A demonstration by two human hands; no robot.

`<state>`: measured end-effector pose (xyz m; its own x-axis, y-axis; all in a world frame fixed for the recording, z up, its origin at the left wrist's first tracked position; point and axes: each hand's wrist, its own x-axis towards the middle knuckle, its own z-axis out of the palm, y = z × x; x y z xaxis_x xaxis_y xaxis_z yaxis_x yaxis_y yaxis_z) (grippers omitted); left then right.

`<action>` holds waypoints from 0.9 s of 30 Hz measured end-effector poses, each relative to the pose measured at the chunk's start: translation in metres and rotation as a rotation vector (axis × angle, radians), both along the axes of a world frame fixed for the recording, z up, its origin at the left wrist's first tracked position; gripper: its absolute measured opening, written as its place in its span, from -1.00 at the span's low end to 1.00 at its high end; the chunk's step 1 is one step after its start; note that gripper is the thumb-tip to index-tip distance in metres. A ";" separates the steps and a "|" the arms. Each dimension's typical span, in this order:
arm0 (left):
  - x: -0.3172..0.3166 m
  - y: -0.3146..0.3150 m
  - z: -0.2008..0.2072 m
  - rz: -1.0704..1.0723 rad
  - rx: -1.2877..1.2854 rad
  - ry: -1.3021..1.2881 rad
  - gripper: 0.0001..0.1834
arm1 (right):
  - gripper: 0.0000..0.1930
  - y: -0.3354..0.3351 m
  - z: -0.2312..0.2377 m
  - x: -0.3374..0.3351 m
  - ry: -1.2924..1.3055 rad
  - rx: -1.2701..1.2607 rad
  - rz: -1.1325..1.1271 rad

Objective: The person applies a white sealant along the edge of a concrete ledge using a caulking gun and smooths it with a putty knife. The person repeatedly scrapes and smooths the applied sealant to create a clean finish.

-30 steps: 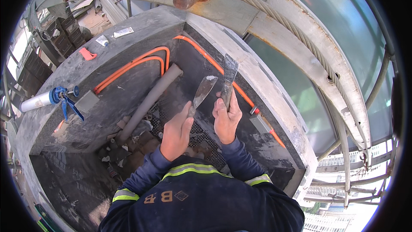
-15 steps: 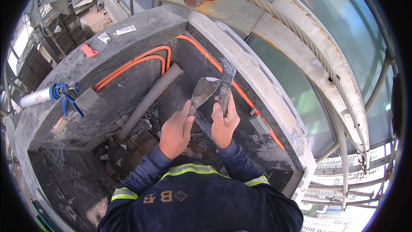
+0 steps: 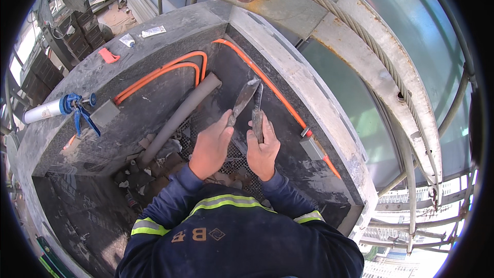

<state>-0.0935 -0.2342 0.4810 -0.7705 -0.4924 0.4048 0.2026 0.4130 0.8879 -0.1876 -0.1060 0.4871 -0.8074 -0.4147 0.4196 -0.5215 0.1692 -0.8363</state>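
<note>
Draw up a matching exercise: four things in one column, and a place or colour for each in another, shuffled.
Things
1. Caulking gun
2. Paired curved conduits
3. Two putty knives
4. Thick pipe

Places or colours
A. Orange
B. One in the left hand, one in the right hand
C. Grey, slanting
D. Blue with a pale barrel

Pairs: 1-D, 2-A, 3-B, 4-C

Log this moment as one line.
left hand: holds scraper | right hand: holds second scraper | caulking gun: on ledge
</note>
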 end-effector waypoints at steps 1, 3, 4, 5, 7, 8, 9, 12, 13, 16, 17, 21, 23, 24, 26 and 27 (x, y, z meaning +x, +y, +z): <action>0.000 -0.009 0.006 -0.008 -0.048 -0.066 -0.53 | -0.47 0.002 0.000 0.000 -0.016 0.000 0.011; 0.005 -0.001 0.004 -0.097 -0.080 -0.079 -0.53 | -0.47 0.004 0.000 -0.001 -0.021 0.000 0.029; 0.008 0.005 0.003 -0.142 -0.096 -0.085 -0.53 | -0.47 0.007 -0.002 -0.006 -0.012 -0.003 0.032; 0.007 0.011 0.002 -0.131 -0.100 -0.074 -0.54 | -0.46 0.007 -0.004 -0.012 0.000 -0.017 0.033; -0.002 -0.005 0.008 -0.034 -0.006 -0.069 -0.55 | -0.48 0.008 -0.005 -0.001 -0.066 -0.006 0.004; -0.005 -0.016 0.011 0.013 0.040 -0.076 -0.55 | -0.49 0.008 -0.005 0.000 -0.026 0.011 0.057; -0.009 -0.029 0.009 0.041 0.066 -0.106 -0.56 | -0.50 0.011 -0.006 0.001 0.018 0.037 0.105; -0.004 -0.031 0.009 0.025 0.118 -0.183 -0.56 | -0.54 0.013 -0.002 -0.015 -0.129 -0.060 0.061; -0.001 -0.024 0.007 0.013 0.111 -0.136 -0.55 | -0.54 0.015 0.001 -0.029 -0.291 -0.136 0.036; 0.011 -0.001 0.003 -0.041 0.068 -0.046 -0.55 | -0.52 0.016 0.000 -0.050 -0.269 -0.093 -0.050; 0.014 0.006 0.004 -0.057 0.057 -0.045 -0.54 | -0.51 0.012 0.000 -0.050 -0.178 -0.049 -0.077; 0.008 0.020 -0.007 -0.065 0.054 -0.030 -0.54 | -0.51 -0.003 0.016 -0.019 -0.115 -0.059 -0.010; 0.005 0.011 -0.009 -0.006 0.054 -0.049 -0.54 | -0.53 0.002 0.013 0.000 -0.129 -0.057 0.004; 0.004 0.001 -0.005 0.033 0.060 -0.075 -0.55 | -0.53 0.006 0.006 -0.001 0.028 -0.002 0.040; 0.000 -0.014 -0.003 0.076 0.081 -0.111 -0.55 | -0.52 0.014 -0.007 -0.009 0.342 0.106 0.113; 0.004 -0.015 0.000 0.083 0.088 -0.104 -0.55 | -0.51 0.013 -0.009 -0.008 0.224 0.133 0.064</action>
